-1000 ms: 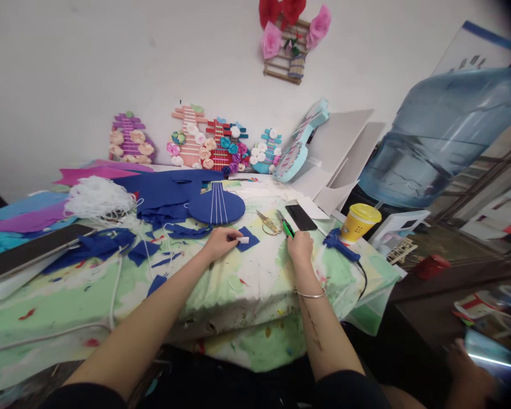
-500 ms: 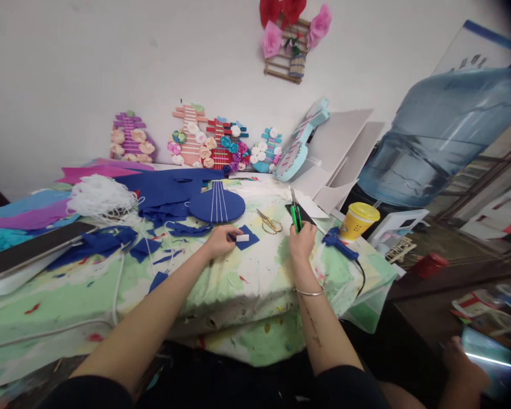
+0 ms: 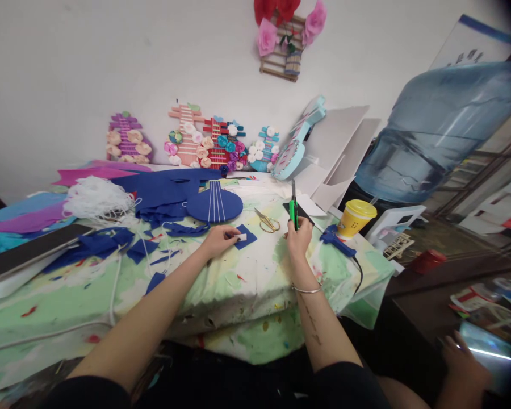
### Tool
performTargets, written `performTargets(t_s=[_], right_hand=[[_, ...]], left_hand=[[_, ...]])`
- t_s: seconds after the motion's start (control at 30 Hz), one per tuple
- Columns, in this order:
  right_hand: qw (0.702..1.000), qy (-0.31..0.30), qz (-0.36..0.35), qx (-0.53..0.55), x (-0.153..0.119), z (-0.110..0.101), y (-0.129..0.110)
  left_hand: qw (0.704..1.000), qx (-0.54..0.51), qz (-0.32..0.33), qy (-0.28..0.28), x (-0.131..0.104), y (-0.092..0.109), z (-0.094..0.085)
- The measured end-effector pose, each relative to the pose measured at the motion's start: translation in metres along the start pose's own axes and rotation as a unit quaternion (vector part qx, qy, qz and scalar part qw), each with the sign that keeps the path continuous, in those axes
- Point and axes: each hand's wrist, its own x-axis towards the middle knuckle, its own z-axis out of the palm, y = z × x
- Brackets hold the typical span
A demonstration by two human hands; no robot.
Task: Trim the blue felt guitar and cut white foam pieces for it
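My left hand (image 3: 220,242) is closed in a pinch on a small white strip (image 3: 243,237), just over a blue felt square (image 3: 248,241) on the table. In my right hand (image 3: 299,234) is a green utility knife (image 3: 293,211), its blade out and pointing away from me. Gold-handled scissors (image 3: 268,222) lie between my two hands. Beyond my left hand rests a blue rounded felt body (image 3: 230,205) with white strings across it. A dark flat piece (image 3: 304,214) lies behind the knife.
A blue glue gun (image 3: 338,242) and a yellow-lidded cup (image 3: 357,217) stand to the right, near a large water bottle (image 3: 434,136). White cord (image 3: 100,199), blue felt scraps and a phone (image 3: 34,250) occupy the left. Another person's hand (image 3: 464,363) is at lower right.
The knife in my right hand has turned more upright. The white strip has shifted slightly to the right over the felt square. The whole view has moved a little.
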Motion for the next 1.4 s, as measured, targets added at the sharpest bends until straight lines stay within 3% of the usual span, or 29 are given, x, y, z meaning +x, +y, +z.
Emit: performTargets(t_s=[0.13,0.27,0.47,0.63,0.83,1.4], right_hand=[[0.989,-0.059,0.027,0.130,-0.013,-0.006,-0.002],[0.979,-0.094,0.029,0.176,-0.041,-0.036,0.000],[0.985,-0.151,-0.045,0.073,-0.105,-0.099,0.003],[0.983,-0.130,-0.123,-0.042,-0.157,-0.125,0.004],[0.968,-0.146,-0.180,-0.092,-0.186,-0.136,0.004],[0.954,-0.153,-0.216,-0.144,-0.198,-0.123,0.000]], left_hand=[[1.000,-0.010,0.011,0.008,-0.001,0.003,0.000],[0.999,-0.047,-0.007,0.020,-0.005,0.016,0.004],[1.000,-0.003,-0.001,-0.003,-0.022,0.045,0.025],[0.999,0.021,0.029,-0.018,-0.031,0.051,0.034],[0.995,-0.014,0.076,-0.062,-0.036,0.051,0.033],[0.990,-0.010,0.121,-0.064,-0.036,0.048,0.036]])
